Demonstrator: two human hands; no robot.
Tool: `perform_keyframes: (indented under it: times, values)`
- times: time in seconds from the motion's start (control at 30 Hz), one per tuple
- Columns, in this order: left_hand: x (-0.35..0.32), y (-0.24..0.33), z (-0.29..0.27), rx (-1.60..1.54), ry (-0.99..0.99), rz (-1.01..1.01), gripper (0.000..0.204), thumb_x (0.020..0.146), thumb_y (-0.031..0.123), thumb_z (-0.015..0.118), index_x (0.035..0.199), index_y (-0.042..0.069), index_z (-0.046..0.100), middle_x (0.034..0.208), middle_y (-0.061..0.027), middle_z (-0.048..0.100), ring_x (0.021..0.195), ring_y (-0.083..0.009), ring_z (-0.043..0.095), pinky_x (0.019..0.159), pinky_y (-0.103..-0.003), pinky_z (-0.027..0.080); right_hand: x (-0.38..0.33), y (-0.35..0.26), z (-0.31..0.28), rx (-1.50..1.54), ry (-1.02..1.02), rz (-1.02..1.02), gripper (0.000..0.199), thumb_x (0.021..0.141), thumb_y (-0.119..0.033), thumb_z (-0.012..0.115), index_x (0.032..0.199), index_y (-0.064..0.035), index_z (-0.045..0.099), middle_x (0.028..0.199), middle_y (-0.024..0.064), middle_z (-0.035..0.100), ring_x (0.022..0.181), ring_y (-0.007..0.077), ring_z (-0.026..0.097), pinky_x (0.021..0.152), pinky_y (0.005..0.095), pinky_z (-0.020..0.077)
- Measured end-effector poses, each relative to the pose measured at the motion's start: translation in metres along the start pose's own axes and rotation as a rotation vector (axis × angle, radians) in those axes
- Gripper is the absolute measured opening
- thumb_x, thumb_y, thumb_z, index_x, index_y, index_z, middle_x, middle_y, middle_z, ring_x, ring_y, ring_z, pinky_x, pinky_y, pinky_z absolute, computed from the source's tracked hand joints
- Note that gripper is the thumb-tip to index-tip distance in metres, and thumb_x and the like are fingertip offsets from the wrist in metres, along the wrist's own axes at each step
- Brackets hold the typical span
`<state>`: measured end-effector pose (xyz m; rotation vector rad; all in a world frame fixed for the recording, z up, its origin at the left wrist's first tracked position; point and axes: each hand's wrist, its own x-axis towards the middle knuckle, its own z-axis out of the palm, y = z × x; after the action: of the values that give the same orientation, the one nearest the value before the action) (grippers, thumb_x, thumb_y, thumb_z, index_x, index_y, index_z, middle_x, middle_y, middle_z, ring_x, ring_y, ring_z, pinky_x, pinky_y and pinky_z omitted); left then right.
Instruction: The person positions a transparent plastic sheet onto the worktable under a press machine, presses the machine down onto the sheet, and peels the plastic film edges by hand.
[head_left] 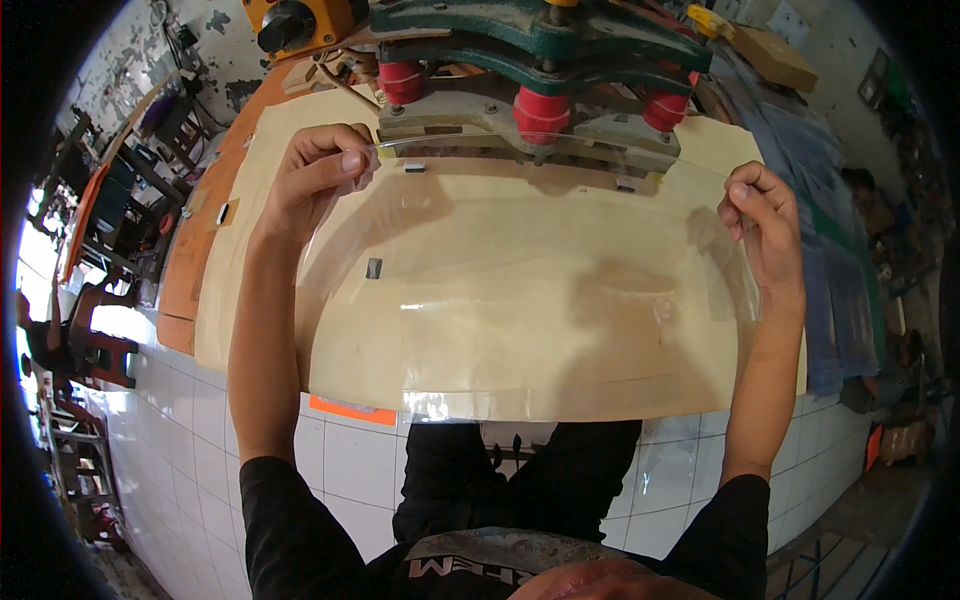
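While both bare forearms [265, 350] reach forward, elbows spread wide, the left hand [318, 185] pinches the far left corner of a clear plastic sheet [530, 300] between thumb and fingers; the right hand [768, 225], fingers curled, grips the far right corner; a green machine [610, 45] with red cylinders [541, 108] stands ahead, the sheet's far edge overlapping its base in view; cream paper [228, 300] covers the table, a small dark block [374, 268] showing at left; sheet spans between the hands, near edge toward the dark trousers [450, 490].
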<state>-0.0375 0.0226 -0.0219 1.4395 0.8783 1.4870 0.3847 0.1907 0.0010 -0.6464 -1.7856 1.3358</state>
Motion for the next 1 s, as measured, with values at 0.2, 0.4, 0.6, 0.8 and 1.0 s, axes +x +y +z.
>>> perform_keyframes:
  times: [0.2,0.4,0.6,0.8,1.0]
  values:
    - [0.0004,-0.0013,-0.0005,0.007,0.04,-0.008,0.012,0.08,0.014,0.065,0.076,0.003,0.063,0.074,-0.0036,0.055,0.069,-0.0104,0.047,0.061,-0.023,0.035,0.0003,0.0003,-0.002,-0.003,0.007,0.005,0.012,0.087,-0.016,0.061,0.086,-0.0048,0.058,0.072,-0.0014,0.054,0.063,0.0058,0.051,0.053,0.0197,0.0362]
    - [0.0006,-0.0039,-0.0041,0.093,0.084,-0.015,0.014,0.081,0.015,0.065,0.079,0.001,0.064,0.076,-0.0034,0.057,0.069,-0.0068,0.047,0.056,-0.019,0.032,0.0012,0.0022,-0.0026,-0.009,-0.002,0.0,0.012,0.086,-0.017,0.062,0.087,-0.0044,0.061,0.074,-0.0016,0.057,0.064,0.0053,0.053,0.053,0.0193,0.0368]
    - [-0.0005,-0.0033,-0.0028,0.113,0.114,-0.022,0.014,0.081,0.015,0.066,0.081,0.001,0.065,0.076,-0.0035,0.059,0.066,-0.0066,0.047,0.055,-0.019,0.032,0.0007,0.0023,-0.0017,0.0,-0.002,0.003,0.012,0.087,-0.015,0.062,0.088,-0.0038,0.061,0.075,-0.0016,0.057,0.064,0.0053,0.053,0.053,0.0192,0.0368]
    - [0.0007,-0.0021,-0.0019,0.104,0.107,-0.014,0.013,0.081,0.015,0.066,0.08,0.002,0.066,0.076,-0.0027,0.06,0.066,-0.0067,0.048,0.055,-0.02,0.033,0.0014,0.0009,-0.0015,0.011,0.005,0.003,0.011,0.087,-0.015,0.063,0.089,-0.0039,0.061,0.076,-0.0013,0.057,0.064,0.0054,0.053,0.053,0.0193,0.0364]
    - [0.0009,-0.0031,-0.0018,0.105,0.1,-0.005,0.013,0.081,0.014,0.066,0.079,0.002,0.066,0.077,-0.0034,0.06,0.067,-0.0068,0.048,0.055,-0.02,0.033,0.0007,0.0013,-0.0012,0.018,0.004,0.002,0.011,0.087,-0.015,0.063,0.089,-0.0042,0.061,0.076,-0.0014,0.057,0.064,0.0055,0.053,0.053,0.0195,0.0362]
